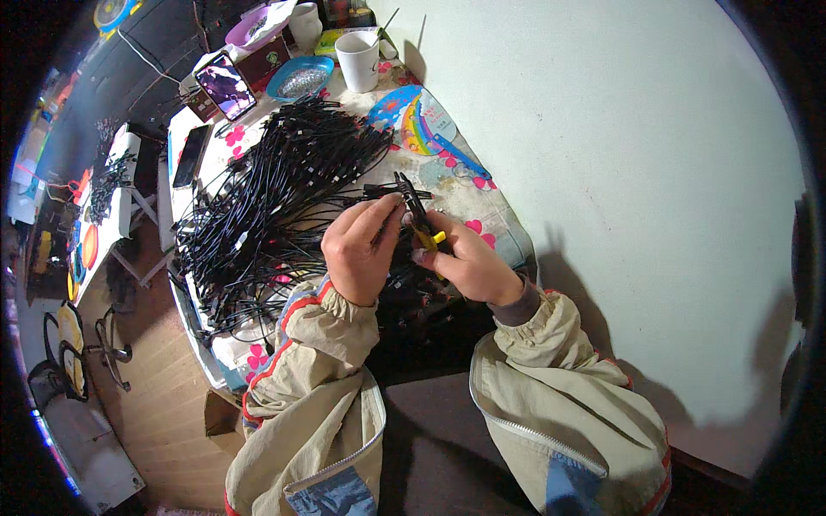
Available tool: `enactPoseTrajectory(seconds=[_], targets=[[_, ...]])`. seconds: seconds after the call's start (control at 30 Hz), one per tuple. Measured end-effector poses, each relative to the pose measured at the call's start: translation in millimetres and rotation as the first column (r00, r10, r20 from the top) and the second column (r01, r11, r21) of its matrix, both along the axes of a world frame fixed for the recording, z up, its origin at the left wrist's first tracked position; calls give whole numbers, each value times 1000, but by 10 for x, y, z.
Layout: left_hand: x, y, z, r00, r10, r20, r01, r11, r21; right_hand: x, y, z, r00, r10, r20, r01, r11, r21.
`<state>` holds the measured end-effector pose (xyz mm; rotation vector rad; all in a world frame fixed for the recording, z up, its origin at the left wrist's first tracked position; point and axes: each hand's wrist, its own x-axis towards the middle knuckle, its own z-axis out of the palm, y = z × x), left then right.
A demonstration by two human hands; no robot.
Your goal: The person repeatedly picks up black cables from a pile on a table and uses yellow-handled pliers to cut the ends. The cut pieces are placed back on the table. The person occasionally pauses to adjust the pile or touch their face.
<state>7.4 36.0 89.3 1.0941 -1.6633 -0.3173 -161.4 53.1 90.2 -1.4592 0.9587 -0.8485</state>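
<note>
My right hand (461, 258) is closed round the handles of crimping pliers (416, 206) with black jaws and yellow parts. At the side of the jaws, my left hand (363, 248) pinches something small between thumb and forefinger; what it is cannot be told, though a small metallic bit shows at the fingertips. A big heap of black cables (284, 168) with small pale connectors lies on the table, to the left of and behind both hands. More black cable ends hang below my hands at the table's near edge. A blue bowl (302, 79) of tiny metal parts stands behind the heap.
A white cup (357, 61), a lit phone (226, 86) propped upright and a pink bowl (253, 29) stand at the back. A dark phone (191, 156) lies at the left edge. A rainbow-patterned hand fan (419, 122) lies near the wall (619, 161), which bounds the table on the right.
</note>
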Motion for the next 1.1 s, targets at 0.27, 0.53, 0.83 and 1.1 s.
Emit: enactPoseTrajectory(seconds=[0.27, 0.53, 0.83, 1.1], targets=[[19, 7, -3, 982, 38, 188, -7, 986, -164, 3, 54, 57, 995, -3, -96, -1, 999, -34], [1, -7, -43, 987, -7, 158, 23, 995, -99, -7, 40, -111, 986, -100, -135, 82, 988, -129], [2, -537, -109, 914, -305, 268, 291, 952, 92, -438, -135, -143, 970, -239, -44, 242, 963, 115], [-62, -1868, -723, 534, -21, 846, -240, 955, 175, -411, -130, -235, 956, -246, -159, 260, 963, 73]])
